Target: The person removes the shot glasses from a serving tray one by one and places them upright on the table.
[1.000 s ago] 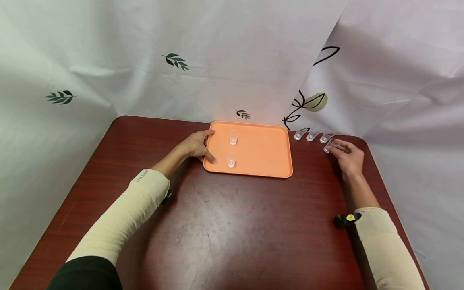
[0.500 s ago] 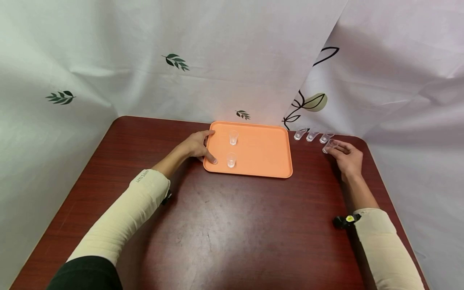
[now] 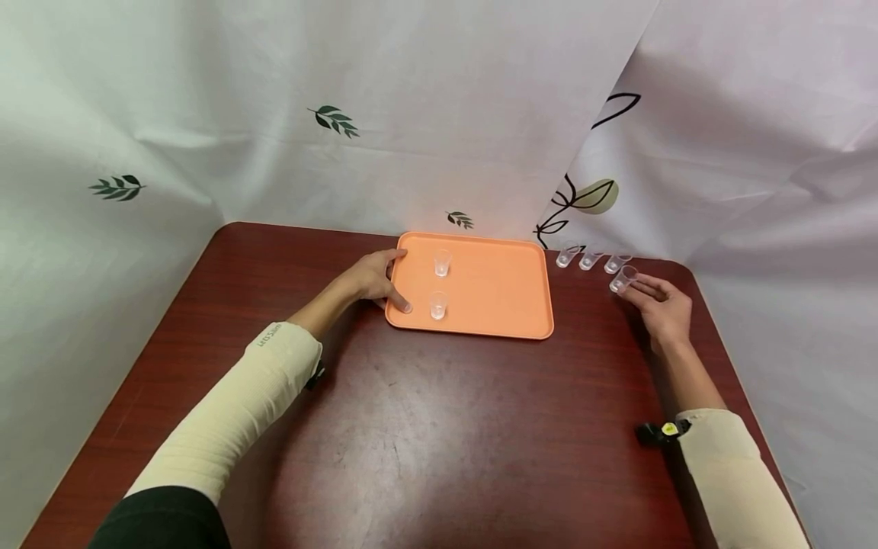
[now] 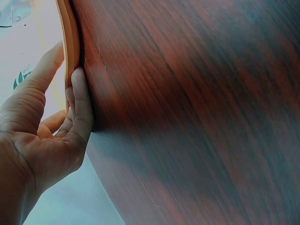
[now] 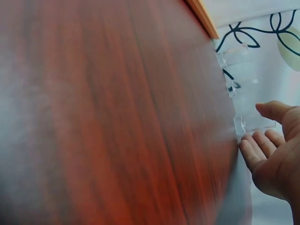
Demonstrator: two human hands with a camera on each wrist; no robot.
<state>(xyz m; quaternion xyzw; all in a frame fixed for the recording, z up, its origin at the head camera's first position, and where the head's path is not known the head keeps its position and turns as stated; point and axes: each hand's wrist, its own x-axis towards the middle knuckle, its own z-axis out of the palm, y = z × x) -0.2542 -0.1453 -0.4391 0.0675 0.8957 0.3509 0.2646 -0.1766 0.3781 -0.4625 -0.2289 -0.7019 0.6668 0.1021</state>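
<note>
An orange tray (image 3: 494, 293) lies flat near the table's back edge. My left hand (image 3: 373, 276) grips its left side, thumb over the rim; in the left wrist view, the fingers of my left hand (image 4: 51, 126) lie along the tray's outer edge (image 4: 70, 42). On the tray stand two small clear plastic cups, a back cup (image 3: 442, 263) and a front cup (image 3: 438, 305). Right of the tray, another clear cup (image 3: 623, 280) stands on the table at the fingertips of my right hand (image 3: 665, 311). In the right wrist view, thumb and fingers are spread around that cup (image 5: 253, 123).
Behind the right-hand cup, three more clear cups stand in a row along the back edge, the nearest tray-side one (image 3: 567, 255) beside the tray. A white patterned sheet (image 3: 411, 152) hangs behind the dark red wooden table (image 3: 439, 427).
My right hand has loosened from the cup and drawn back slightly right and toward me; the cup stays in front of the row. The left hand and tray have not moved.
</note>
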